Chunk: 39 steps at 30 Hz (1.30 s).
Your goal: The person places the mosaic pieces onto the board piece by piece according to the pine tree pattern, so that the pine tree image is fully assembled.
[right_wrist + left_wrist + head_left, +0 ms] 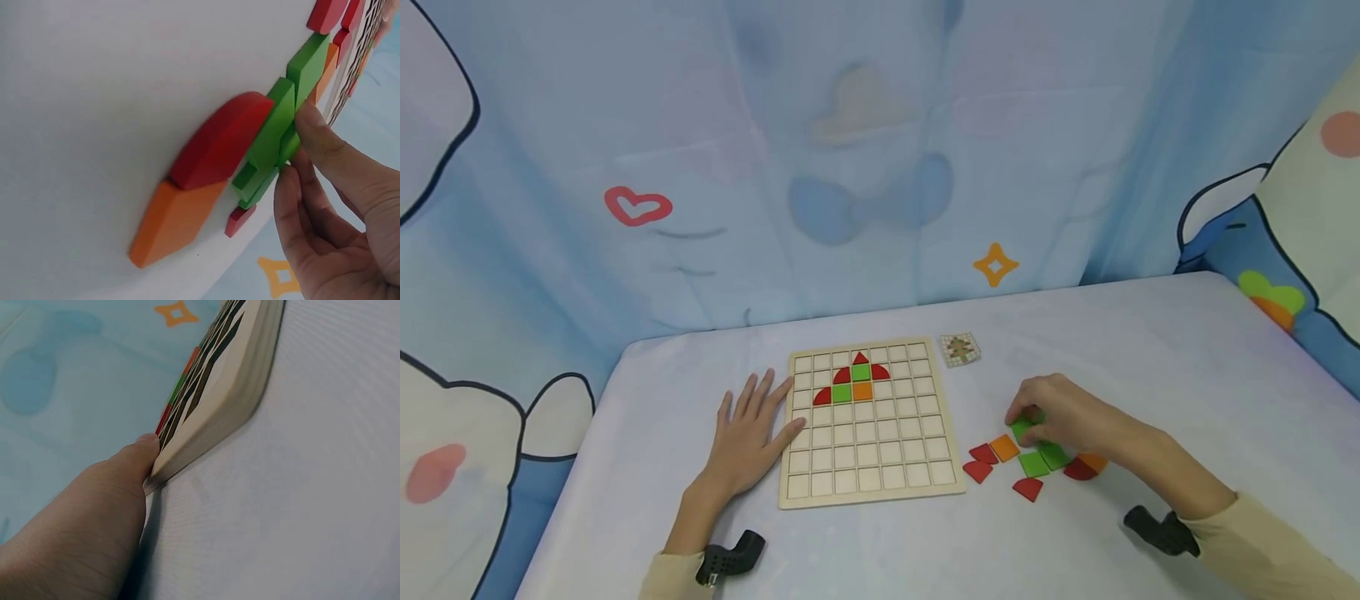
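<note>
Green tiles [1033,464] are flat, plain-faced squares.

Behind the far edge of my white-covered table [1120,333] I see a pale blue curtain [887,267], its red heart [638,221] above the far left corner, its orange star [996,250] further right.
</note>
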Tool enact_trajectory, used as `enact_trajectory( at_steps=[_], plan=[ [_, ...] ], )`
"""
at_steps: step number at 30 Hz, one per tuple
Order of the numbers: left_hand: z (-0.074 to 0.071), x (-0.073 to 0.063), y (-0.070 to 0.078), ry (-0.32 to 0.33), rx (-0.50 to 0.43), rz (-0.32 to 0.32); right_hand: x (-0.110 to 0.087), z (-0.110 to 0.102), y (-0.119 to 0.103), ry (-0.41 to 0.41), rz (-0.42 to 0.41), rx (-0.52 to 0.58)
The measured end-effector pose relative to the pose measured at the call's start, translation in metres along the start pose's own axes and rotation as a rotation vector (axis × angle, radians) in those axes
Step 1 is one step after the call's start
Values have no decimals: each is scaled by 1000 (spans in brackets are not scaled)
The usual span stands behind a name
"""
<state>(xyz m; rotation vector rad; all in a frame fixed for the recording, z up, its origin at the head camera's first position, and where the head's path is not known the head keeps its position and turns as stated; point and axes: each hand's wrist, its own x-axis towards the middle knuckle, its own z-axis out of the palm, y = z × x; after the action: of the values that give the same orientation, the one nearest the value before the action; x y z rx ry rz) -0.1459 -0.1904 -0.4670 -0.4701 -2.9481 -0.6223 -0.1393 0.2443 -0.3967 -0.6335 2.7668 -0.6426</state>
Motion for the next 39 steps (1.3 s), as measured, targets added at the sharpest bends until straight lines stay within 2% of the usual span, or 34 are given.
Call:
enact_trajectory(
  at_steps=[6,13,22,26,30,35,39],
  plan=[
    [-1,1,1,-1,-4,-1,-4,4,2,70,-14,7],
    [-2,1,0,3,1,1,-9,9,8,165,-105,32],
    [-1,0,-1,3,-2,0,-3,1,5,129,-176,101],
    [0,0,-1,3,8,-1,13,1,-8,113,-238,129],
    [0,0,-1,12,4,1,41,4,-27,88,-297,158],
    [2,0,-2,22,3,10,77,12,-51,104,-369,212],
    [3,0,-4,11,5,7,102,20,-66,112,-385,244]
  ],
)
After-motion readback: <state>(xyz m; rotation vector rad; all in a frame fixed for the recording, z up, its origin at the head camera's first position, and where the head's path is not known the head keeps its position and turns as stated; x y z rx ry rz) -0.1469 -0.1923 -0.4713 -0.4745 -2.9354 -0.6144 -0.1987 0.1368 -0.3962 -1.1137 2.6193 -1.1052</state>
